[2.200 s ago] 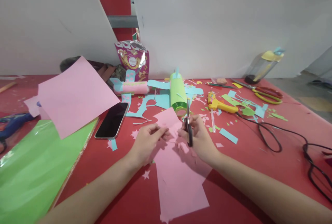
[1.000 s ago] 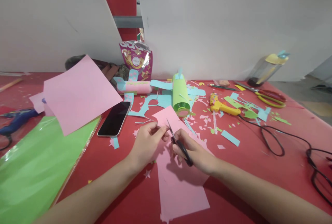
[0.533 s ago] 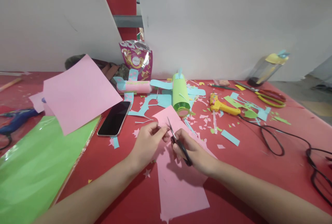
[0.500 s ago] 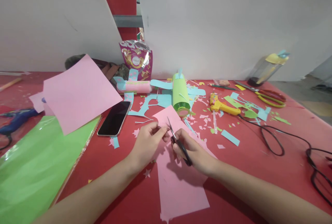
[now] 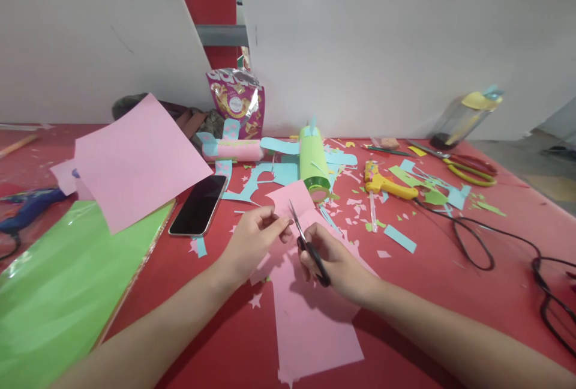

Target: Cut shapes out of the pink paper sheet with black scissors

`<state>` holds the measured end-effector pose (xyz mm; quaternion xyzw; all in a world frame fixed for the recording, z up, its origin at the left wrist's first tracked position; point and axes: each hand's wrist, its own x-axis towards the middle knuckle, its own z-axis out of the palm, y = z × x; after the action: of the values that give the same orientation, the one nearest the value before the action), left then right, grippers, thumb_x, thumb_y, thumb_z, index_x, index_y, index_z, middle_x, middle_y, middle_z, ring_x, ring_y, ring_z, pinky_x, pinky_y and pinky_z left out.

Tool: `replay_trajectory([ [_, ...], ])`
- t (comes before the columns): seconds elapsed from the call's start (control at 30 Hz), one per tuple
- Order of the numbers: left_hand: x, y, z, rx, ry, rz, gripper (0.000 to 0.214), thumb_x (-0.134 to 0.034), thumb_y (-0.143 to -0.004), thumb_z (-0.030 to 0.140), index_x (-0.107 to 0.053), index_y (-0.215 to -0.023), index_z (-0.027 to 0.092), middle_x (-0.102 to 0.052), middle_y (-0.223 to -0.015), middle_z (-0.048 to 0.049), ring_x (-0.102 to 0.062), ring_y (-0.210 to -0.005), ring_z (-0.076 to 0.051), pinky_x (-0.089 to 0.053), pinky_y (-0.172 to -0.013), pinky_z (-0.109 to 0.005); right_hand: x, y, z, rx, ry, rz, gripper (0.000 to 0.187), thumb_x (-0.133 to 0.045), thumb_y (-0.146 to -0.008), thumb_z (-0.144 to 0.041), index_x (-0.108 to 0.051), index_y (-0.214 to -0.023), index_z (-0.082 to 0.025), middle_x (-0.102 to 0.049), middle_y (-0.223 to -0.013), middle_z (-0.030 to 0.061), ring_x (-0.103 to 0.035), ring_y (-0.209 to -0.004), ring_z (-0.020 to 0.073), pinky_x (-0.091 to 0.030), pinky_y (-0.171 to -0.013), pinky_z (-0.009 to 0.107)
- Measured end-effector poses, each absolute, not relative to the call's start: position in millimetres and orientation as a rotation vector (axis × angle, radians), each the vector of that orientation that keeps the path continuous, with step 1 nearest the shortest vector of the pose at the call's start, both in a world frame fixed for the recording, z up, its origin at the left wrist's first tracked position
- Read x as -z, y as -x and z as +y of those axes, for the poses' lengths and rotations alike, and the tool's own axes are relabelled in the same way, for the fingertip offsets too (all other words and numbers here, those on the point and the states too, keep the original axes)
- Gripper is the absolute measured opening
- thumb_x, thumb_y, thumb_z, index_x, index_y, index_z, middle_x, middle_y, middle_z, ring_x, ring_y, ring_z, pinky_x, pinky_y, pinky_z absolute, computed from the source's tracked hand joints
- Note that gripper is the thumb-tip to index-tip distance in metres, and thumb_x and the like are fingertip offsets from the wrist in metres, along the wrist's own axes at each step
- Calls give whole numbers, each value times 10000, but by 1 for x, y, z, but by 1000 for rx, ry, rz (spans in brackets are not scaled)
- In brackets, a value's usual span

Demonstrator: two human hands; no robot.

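Observation:
My right hand (image 5: pixel 335 263) is closed around black-handled scissors (image 5: pixel 314 256), their blades pointing up and away from me, close to my left fingertips. My left hand (image 5: pixel 252 242) is closed in a pinch just left of the blades; whatever sits between its fingers is too small to make out against the pink behind. Under both hands lies a cut sheet of pink paper (image 5: pixel 310 329) with ragged edges. Beyond the blades rests another pink paper part (image 5: pixel 292 198). A small pink star (image 5: pixel 255 301) lies left of the sheet.
A phone (image 5: pixel 198 206), pink sheet (image 5: pixel 137 164) and green paper pack (image 5: pixel 58 293) lie left. Ahead stand a green paper tube (image 5: pixel 312 158), a pink tube (image 5: pixel 238 150) and a snack bag (image 5: pixel 237 101). Right are a yellow glue gun (image 5: pixel 389 186), its cord, larger scissors (image 5: pixel 470 170), a bottle (image 5: pixel 465 119) and scraps.
My left hand has shifted slightly left and down, and its fingers have curled a little. The scissors have barely moved in my right hand.

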<state>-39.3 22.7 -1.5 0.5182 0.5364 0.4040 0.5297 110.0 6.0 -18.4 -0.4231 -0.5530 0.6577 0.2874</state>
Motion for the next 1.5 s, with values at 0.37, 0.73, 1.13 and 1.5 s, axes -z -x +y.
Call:
replay_trajectory([
  [0.37, 1, 43, 27, -942, -1191, 1202, 208, -541, -687, 271, -447, -542, 157, -542, -534, 25, -517, -556, -102, -402, -590, -238, 19, -109, 5, -1798, 1072, -1378, 187, -480, -733, -121, -321, -683, -207, -498, -447, -103, -442, -387, 41, -323, -378, 154],
  [0.73, -11, 59, 33, -749, -1470, 1202, 216, -516, -709, 304, -474, -564, 149, -526, -551, 15, -510, -575, -113, -382, -584, -241, 25, -107, 5, -1854, 988, -1302, 236, -527, -679, -118, -309, -680, -207, -464, -446, -124, -456, -374, 42, -321, -356, 150],
  [1.13, -11, 53, 30, -706, -1467, 1145, 209, -508, -702, 255, -472, -521, 156, -516, -526, 18, -508, -546, -108, -384, -552, -218, 29, -112, 6, -1925, 861, -1308, 327, -582, -690, -427, -353, -741, -201, -458, -617, -51, -471, -511, 79, -343, -453, 217],
  [1.5, -9, 50, 29, -761, -1360, 1088, 213, -518, -695, 253, -450, -517, 157, -500, -508, 26, -489, -537, -100, -398, -576, -232, 25, -111, 5, -1861, 810, -1373, 377, -532, -695, -511, -313, -753, -210, -442, -667, -38, -463, -547, 89, -382, -534, 265],
])
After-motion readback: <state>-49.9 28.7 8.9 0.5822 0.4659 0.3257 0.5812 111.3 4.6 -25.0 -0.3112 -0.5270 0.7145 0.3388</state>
